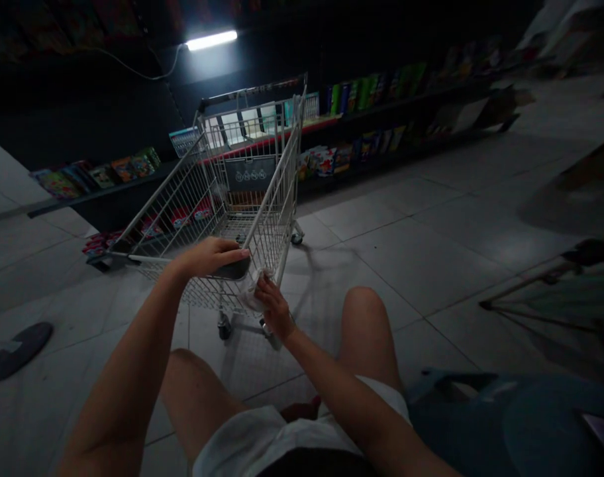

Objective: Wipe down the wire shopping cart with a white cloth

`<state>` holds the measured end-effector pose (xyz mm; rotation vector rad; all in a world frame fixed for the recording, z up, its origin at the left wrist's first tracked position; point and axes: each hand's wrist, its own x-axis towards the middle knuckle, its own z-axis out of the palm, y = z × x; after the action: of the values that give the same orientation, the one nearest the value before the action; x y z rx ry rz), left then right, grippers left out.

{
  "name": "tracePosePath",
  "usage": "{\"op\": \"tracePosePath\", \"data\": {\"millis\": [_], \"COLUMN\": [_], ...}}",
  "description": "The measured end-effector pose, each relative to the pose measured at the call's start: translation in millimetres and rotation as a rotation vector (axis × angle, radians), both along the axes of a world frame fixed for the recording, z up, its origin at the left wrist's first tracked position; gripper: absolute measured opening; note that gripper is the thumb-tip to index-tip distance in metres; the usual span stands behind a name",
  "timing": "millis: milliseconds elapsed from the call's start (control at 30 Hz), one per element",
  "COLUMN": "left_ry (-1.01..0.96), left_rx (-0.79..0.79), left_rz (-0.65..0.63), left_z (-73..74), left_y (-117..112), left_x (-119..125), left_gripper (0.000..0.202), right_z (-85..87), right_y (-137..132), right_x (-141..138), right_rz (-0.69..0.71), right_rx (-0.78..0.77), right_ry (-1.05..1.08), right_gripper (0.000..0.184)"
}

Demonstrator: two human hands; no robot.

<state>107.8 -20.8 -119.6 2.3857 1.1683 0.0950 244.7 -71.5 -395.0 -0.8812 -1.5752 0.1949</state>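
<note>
A wire shopping cart stands in front of my knees, its basket corner closest to me. My left hand lies over the dark corner piece of the basket rim, fingers stretched out. Pressed to the wires just below that corner is a thin, whitish crumpled cloth. My right hand is closed on this cloth, fingertips against the cart's side. Whether it is fabric or paper is hard to tell in the dim light. The visible basket floor holds nothing I can make out.
Behind the cart are shelves of packaged goods, lit by a tube lamp. A dark round disc lies on the floor at left. A blue plastic stool is at my right, near a folding frame.
</note>
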Motion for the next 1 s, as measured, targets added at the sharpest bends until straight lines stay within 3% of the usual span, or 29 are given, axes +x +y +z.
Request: {"op": "tracePosePath", "data": {"millis": [67,133,267,333,400,467,633,700,767,867,933,1000], "left_ry": [-0.01,0.0,0.039,0.05,0.065,0.088,0.15,0.166,0.183,0.186,0.18,0.174], "left_rx": [-0.035,-0.05,-0.031,-0.024,-0.021,-0.003,0.027,0.031,0.034,0.035,0.028,0.015], "left_rz": [0.034,0.063,0.061,0.046,0.036,0.026,0.041,0.066,0.087,0.082,0.066,0.049], "left_z": [-1.7,-3.1,-3.0,-2.0,-1.1,-0.4,3.0,5.1,6.9,8.0,7.4,6.1], "left_y": [4.8,9.6,14.3,13.7,12.3,11.1,10.0,9.2,7.9,6.2,6.5,8.4], "left_x": [-2.2,-4.1,-4.6,-3.9,-3.9,-5.3,-12.8,-14.3,-14.4,-13.7,-14.5,-17.1], "left_gripper": [0.057,0.06,0.057,0.055,0.055,0.057,0.061,0.062,0.062,0.06,0.059,0.059], "right_z": [-7.0,-3.3,33.7,56.1,66.4,56.1,-21.2,-31.0,-13.3,43.2,72.2,77.7], "right_y": [-3.8,-7.2,-6.6,0.5,9.4,14.0,-8.4,-18.8,-19.3,-0.2,16.3,26.0], "right_x": [8.9,18.7,28.2,24.0,15.9,8.8,14.7,22.9,29.4,30.9,25.7,17.7], "right_rz": [0.002,-0.025,-0.101,-0.068,-0.021,0.011,0.062,0.06,0.016,-0.066,-0.078,-0.073], "right_rx": [0.012,0.027,0.086,0.064,0.012,-0.029,-0.06,-0.038,0.005,0.04,0.038,0.03], "right_ry": [-0.029,-0.022,0.096,0.057,-0.026,-0.08,-0.131,-0.108,-0.046,0.014,-0.007,-0.054], "right_gripper": [0.036,0.04,0.042,0.044,0.044,0.042,0.041,0.044,0.045,0.045,0.046,0.047]}}
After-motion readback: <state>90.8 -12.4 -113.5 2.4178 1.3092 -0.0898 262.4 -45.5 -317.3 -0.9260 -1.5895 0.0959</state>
